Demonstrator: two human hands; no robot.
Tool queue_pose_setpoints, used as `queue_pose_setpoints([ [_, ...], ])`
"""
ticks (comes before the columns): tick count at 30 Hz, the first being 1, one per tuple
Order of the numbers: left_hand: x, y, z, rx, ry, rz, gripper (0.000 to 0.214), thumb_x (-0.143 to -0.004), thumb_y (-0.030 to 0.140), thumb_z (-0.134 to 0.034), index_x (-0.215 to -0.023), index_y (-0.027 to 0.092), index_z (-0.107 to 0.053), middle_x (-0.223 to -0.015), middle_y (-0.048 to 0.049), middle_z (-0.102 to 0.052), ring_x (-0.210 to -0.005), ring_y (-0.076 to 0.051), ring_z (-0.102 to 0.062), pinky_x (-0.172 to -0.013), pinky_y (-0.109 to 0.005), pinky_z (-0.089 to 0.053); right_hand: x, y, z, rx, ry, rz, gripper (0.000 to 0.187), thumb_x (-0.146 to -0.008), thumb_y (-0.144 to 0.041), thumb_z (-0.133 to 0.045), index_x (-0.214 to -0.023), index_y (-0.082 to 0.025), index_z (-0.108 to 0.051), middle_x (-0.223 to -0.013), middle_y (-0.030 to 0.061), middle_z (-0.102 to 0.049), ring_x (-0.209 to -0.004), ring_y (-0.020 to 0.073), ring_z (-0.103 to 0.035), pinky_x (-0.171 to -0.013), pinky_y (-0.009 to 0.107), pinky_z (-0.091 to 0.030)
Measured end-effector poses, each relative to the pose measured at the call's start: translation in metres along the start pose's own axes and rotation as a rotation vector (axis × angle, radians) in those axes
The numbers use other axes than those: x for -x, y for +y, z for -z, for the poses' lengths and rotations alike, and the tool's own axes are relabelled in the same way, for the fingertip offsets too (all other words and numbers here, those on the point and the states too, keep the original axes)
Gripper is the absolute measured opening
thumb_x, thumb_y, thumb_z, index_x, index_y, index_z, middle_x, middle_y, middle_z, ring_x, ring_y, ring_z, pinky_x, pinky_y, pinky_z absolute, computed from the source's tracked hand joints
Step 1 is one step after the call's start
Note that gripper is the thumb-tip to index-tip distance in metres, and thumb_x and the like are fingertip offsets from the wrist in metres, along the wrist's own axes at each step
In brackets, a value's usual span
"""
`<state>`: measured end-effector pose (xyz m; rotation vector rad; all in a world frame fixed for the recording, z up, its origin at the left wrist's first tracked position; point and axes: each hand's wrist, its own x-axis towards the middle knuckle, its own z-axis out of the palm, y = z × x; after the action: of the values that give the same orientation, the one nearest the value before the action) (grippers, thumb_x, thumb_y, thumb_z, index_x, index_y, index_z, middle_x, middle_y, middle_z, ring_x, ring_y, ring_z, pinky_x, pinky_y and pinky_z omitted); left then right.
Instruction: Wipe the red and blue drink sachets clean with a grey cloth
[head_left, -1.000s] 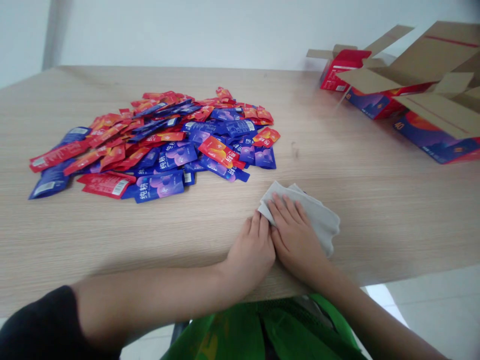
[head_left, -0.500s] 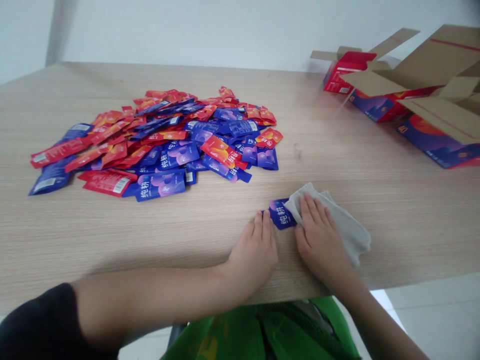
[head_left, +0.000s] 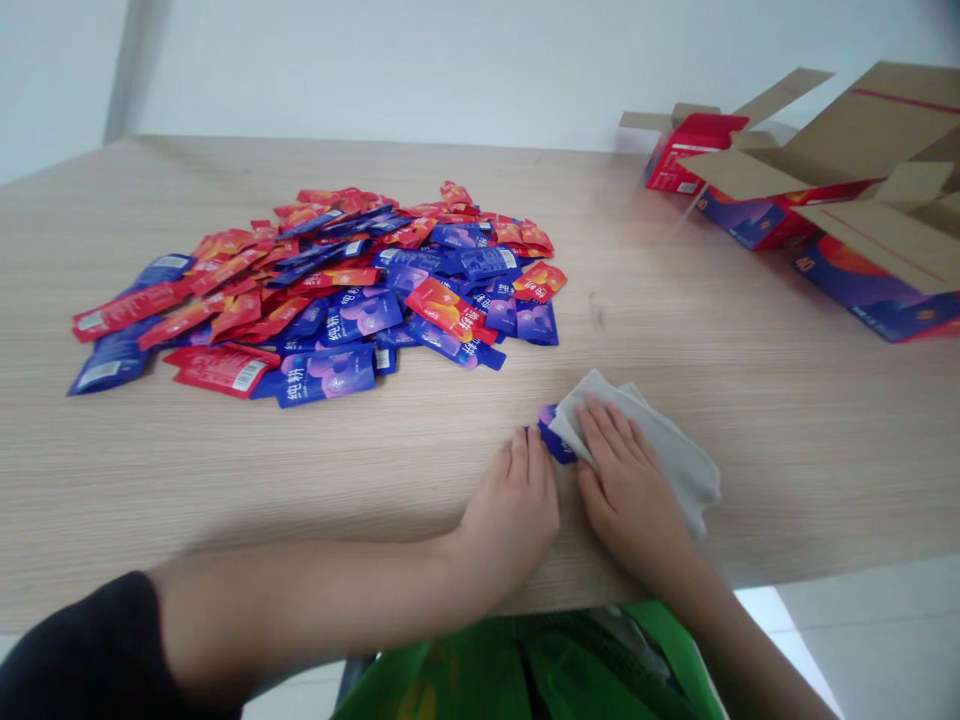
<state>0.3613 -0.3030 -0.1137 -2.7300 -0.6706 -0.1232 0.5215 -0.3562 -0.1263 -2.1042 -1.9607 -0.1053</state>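
We locate the grey cloth (head_left: 675, 455) near the front edge of the wooden table (head_left: 787, 400). It lies crumpled flat, and its left end covers most of a blue sachet (head_left: 553, 443); only the sachet's left corner shows beyond the cloth.

The right hand (head_left: 626, 485) lies palm down on the left part of the cloth. Its fingers (head_left: 600, 425) are extended and slightly spread, pressing the fabric against the table. Nothing is clenched or pinched. The right forearm runs back from the cloth over the table edge.

The left hand (head_left: 517, 500) lies just left of the cloth, palm down on the bare table, fingers straight and close together. It grasps nothing. We cannot tell whether its fingertips touch the sachet corner. The left forearm crosses the table edge at a low angle and ends in a dark sleeve (head_left: 82, 650).

Behind and left of the cloth, well apart, lies a loose pile of red and blue sachets (head_left: 337, 285). Behind and right of the cloth stand opened cartons (head_left: 847, 220), their flaps raised.
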Motion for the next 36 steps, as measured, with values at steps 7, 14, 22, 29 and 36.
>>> queue_pose_setpoints([
  [7,0.0,0.001,-0.001,-0.009,0.026,0.0,0.044,-0.092,0.017,-0.046,-0.129,-0.002,-0.059,-0.132,-0.0262,-0.057,-0.12,-0.035,-0.06,-0.093,-0.039,-0.053,0.001,0.008,0.0,0.077,0.021,-0.08,0.056,-0.094,-0.022,-0.032,-0.146,0.0,-0.039,-0.154,0.0172,-0.035,-0.144,0.0306,-0.028,-0.116,0.051,-0.03],
  [14,-0.001,0.001,0.001,0.055,-0.049,-0.001,0.034,-0.092,0.018,-0.049,-0.116,0.004,-0.069,-0.123,-0.0236,-0.065,-0.116,-0.034,-0.062,-0.092,-0.041,-0.052,-0.005,-0.027,-0.005,0.029,0.0,0.084,0.059,-0.086,-0.012,-0.036,-0.143,-0.003,-0.045,-0.154,0.0155,-0.035,-0.144,0.0305,-0.026,-0.116,0.053,-0.03],
  [22,0.0,-0.002,0.0,0.024,-0.022,-0.025,0.042,-0.093,0.017,-0.047,-0.127,-0.004,-0.059,-0.132,-0.0285,-0.057,-0.121,-0.035,-0.058,-0.095,-0.041,-0.051,0.0,-0.005,0.0,-0.024,-0.01,0.034,0.057,-0.09,-0.017,-0.034,-0.145,-0.008,-0.043,-0.155,0.0105,-0.035,-0.145,0.0252,-0.026,-0.117,0.052,-0.03],
  [29,0.0,-0.001,-0.003,0.008,0.008,-0.014,0.043,-0.092,0.017,-0.048,-0.129,-0.002,-0.058,-0.133,-0.0256,-0.057,-0.121,-0.034,-0.059,-0.092,-0.039,-0.053,0.004,0.014,-0.002,0.049,0.034,-0.116,0.055,-0.095,-0.023,-0.032,-0.146,-0.002,-0.04,-0.153,0.0167,-0.036,-0.143,0.0292,-0.03,-0.115,0.053,-0.03],
  [36,-0.002,-0.002,0.0,0.039,-0.007,-0.024,0.039,-0.091,0.018,-0.05,-0.121,-0.001,-0.065,-0.127,-0.0264,-0.061,-0.118,-0.034,-0.061,-0.093,-0.04,-0.053,0.0,-0.015,-0.004,0.007,0.023,0.053,0.058,-0.088,-0.016,-0.036,-0.144,-0.002,-0.042,-0.155,0.0163,-0.033,-0.145,0.0294,-0.025,-0.116,0.054,-0.031],
])
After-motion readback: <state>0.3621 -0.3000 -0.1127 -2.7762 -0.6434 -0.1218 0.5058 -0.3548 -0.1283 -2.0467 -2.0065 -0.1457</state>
